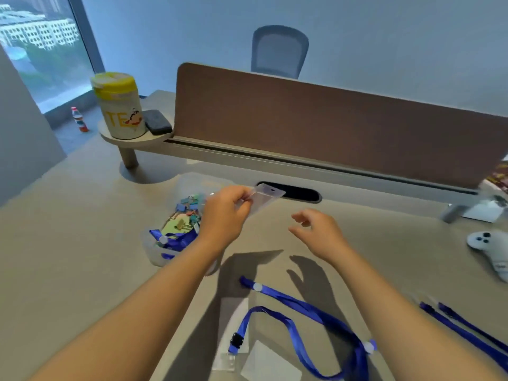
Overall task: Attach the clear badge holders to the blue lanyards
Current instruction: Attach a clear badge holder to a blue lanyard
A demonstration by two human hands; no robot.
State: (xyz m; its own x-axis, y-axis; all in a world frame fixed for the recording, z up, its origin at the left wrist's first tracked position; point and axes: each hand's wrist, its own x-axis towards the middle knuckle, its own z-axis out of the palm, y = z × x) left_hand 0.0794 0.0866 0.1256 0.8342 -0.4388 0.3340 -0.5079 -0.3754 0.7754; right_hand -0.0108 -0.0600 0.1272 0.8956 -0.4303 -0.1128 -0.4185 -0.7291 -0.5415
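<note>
Above the middle of the beige surface (82, 215), the left hand (224, 213) pinches a clear badge holder (265, 198) between thumb and fingertips and holds it clear of the top. Transparent and rectangular, the holder carries a frosted band along its far edge, pierced by a small dark slot, and it tilts with that edge pointing away from the person. The right hand (320, 233) hovers just beside it, empty, with fingers loosely curled and parted. Nearer the person, a blue lanyard (310, 306) lies in loose loops on the surface; it is a flat ribbon bearing small white round fittings and a black buckle (235, 340) at one end. A second clear holder (233, 331) lies flat under that buckle end, and a white card (270, 364) rests just beside it. Two further blue straps (464, 328) lie at the right edge. Left of the hands, a clear bag (178, 215) holds coloured binder clips and more blue ribbon. At the far left, a raised shelf (129, 137) carries a yellow-lidded canister (119, 105) and a dark eraser (157, 122) just beside it. A white game controller (489, 248) lies at the far right, well apart.
</note>
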